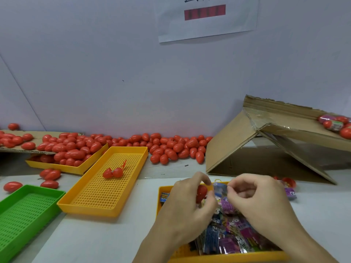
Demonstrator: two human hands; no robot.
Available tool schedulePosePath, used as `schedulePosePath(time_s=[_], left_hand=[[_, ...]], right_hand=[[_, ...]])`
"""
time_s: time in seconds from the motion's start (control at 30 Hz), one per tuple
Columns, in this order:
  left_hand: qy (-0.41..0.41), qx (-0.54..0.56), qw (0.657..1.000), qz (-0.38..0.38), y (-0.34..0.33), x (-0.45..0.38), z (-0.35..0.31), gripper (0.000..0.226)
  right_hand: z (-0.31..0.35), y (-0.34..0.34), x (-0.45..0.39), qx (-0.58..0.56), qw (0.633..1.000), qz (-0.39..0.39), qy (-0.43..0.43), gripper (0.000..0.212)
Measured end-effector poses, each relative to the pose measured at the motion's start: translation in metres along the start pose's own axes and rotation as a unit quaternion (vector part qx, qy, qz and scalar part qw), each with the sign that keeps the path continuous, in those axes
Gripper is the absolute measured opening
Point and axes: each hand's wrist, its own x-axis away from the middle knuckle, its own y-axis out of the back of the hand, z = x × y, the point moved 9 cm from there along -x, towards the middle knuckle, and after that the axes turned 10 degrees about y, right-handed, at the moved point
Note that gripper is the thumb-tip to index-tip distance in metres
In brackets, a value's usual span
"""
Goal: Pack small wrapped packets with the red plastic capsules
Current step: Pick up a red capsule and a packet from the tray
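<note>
Over the near yellow tray (224, 258) of wrapped packets (230, 242), your left hand (187, 201) curls around a red capsule (201, 192), and your right hand (260, 198) pinches a bluish packet (220, 187) between thumb and fingertips, just beside the capsule. You look to be feeding that packet into the capsule, though your fingers hide whether it is open. Left of your hands sits a perforated yellow tray (98, 207) holding only one opened capsule (113, 172), hinged apart, and nearer left a green tray (11, 242) with nothing visible in it. Far along the wall lies a long heap of red capsules (171, 147), spilling over another yellow tray (62, 168) and a flat cardboard sheet (38, 134) at far left. At far right, a tilted cardboard box flap (284, 120) carries a few capsules with coloured packets (334, 123), whether these are finished pieces you cannot tell. Judging by the big heap and the crowded packet tray, most of the job remains.
</note>
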Motion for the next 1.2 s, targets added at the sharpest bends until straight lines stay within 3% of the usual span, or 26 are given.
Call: schedulePosePath(time_s=[0.2, 0.37, 0.53, 0.77, 0.93, 1.2], left_hand=[[0.083, 0.08, 0.992, 0.054, -0.005, -0.006, 0.015, 0.009], [0.078, 0.119, 0.988, 0.052, -0.006, -0.007, 0.014, 0.017], [0.067, 0.096, 0.992, 0.049, -0.007, -0.006, 0.013, 0.018], [0.068, 0.11, 0.991, 0.045, -0.006, -0.006, 0.011, 0.018], [0.07, 0.112, 0.99, 0.046, -0.007, -0.007, 0.011, 0.018], [0.072, 0.114, 0.989, 0.059, -0.009, -0.007, 0.013, 0.021]], right_hand=[[-0.024, -0.009, 0.002, -0.246, 0.958, 0.014, -0.145, 0.011], [-0.038, -0.023, 0.005, -0.324, 0.924, 0.017, -0.201, 0.01], [-0.029, -0.023, 0.003, -0.308, 0.938, 0.027, -0.159, 0.026], [-0.018, -0.019, 0.0, -0.287, 0.95, 0.038, -0.112, 0.015], [-0.014, -0.015, -0.001, -0.268, 0.959, 0.039, -0.079, 0.023], [-0.022, -0.029, 0.002, -0.308, 0.939, 0.071, -0.138, 0.031]])
